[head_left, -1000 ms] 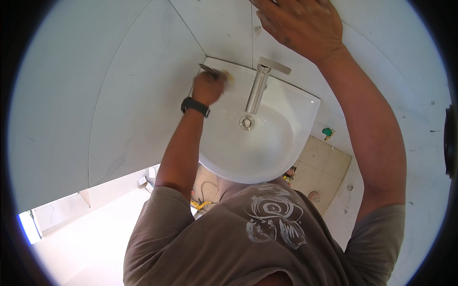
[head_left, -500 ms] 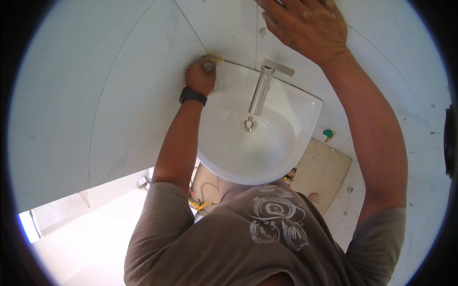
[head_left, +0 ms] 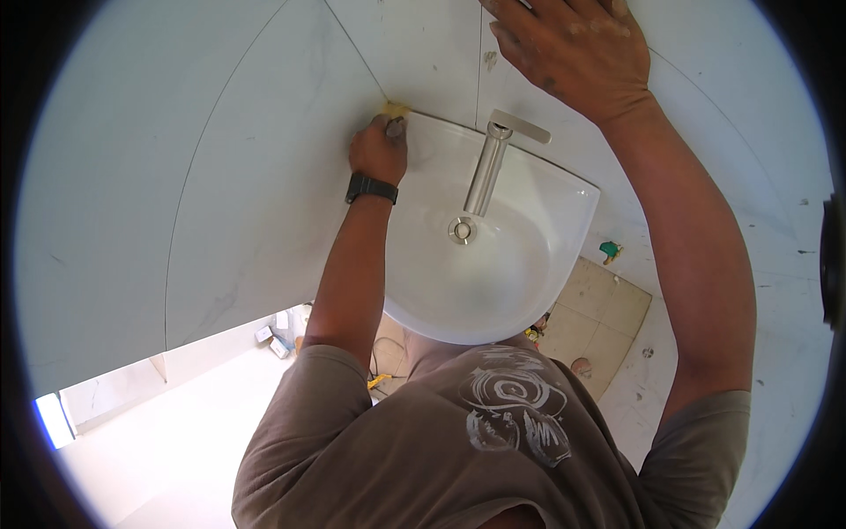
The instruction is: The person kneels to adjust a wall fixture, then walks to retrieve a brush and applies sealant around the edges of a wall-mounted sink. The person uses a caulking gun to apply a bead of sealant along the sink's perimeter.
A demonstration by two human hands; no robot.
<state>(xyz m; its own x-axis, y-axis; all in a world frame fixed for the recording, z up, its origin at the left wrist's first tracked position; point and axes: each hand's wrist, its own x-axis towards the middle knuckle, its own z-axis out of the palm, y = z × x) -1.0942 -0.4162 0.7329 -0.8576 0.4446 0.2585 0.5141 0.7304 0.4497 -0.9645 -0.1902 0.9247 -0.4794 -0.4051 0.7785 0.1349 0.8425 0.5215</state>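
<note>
A white ceramic washbasin (head_left: 520, 264) with a curved front is set against the wall. From its back edge rises a brushed-metal tap (head_left: 487, 172), over a round drain (head_left: 462, 230). My left hand (head_left: 379, 152), with a dark watch on the wrist, is closed at the basin's back left corner. Right by its fingertips shows a small yellowish patch (head_left: 398, 109); whether it is a held piece or stuff on the corner, I cannot tell. My right hand (head_left: 577, 53) lies with fingers spread against the tiled wall, up and right of the tap, its fingertips partly cut off.
Pale tiled walls (head_left: 264, 176) meet in a corner behind the basin. Low on the right wall sticks out a green-capped fitting (head_left: 610, 251). Beneath the basin are a tiled floor (head_left: 586, 304), a cable and a yellow item (head_left: 379, 381). Small boxes (head_left: 271, 339) lie at the lower left.
My left hand has shifted slightly right and toward me along the corner, with its forearm now more upright over the basin's left edge. My right hand stays on the wall.
</note>
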